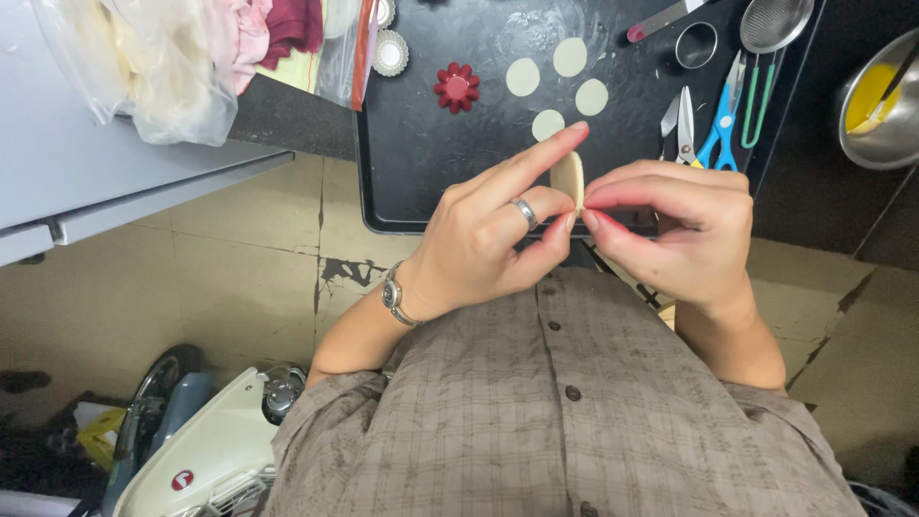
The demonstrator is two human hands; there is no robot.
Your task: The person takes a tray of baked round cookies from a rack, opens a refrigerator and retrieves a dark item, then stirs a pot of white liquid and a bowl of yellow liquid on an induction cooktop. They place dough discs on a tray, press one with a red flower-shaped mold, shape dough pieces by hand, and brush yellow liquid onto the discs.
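- Holding 1 dough disc (568, 178) edge-up between both hands, above the near edge of the black tray (412, 163).
- left hand (498, 239): fingers closed on the disc's left side, index finger stretched along its top, 1 ring on the ring finger, 1 watch (395, 296) on the wrist.
- right hand (684, 230): thumb and fingertips pinched together on the disc's right edge.
- 4 more dough discs lie flat on the tray, well apart from the hands: (523, 77), (570, 56), (592, 97), (548, 123).
- 1 red flower-shaped mould (457, 87) on the tray, left of the flat discs.
- 2 fluted tart moulds visible at the tray's top left; the full one is at (390, 53), the other is cut off by the frame edge.
- 1 round metal cutter (696, 44) at the tray's top right.
- 1 small sieve (773, 24) with a green handle, beside 1 pair of blue scissors (720, 124).
- 1 pair of metal scissors or tongs (678, 124) just left of the blue pair; cannot tell which.
- 1 metal bowl (876, 101) with yellow contents at far right.
- 1 clear plastic bag (153, 67) on the grey counter at left.
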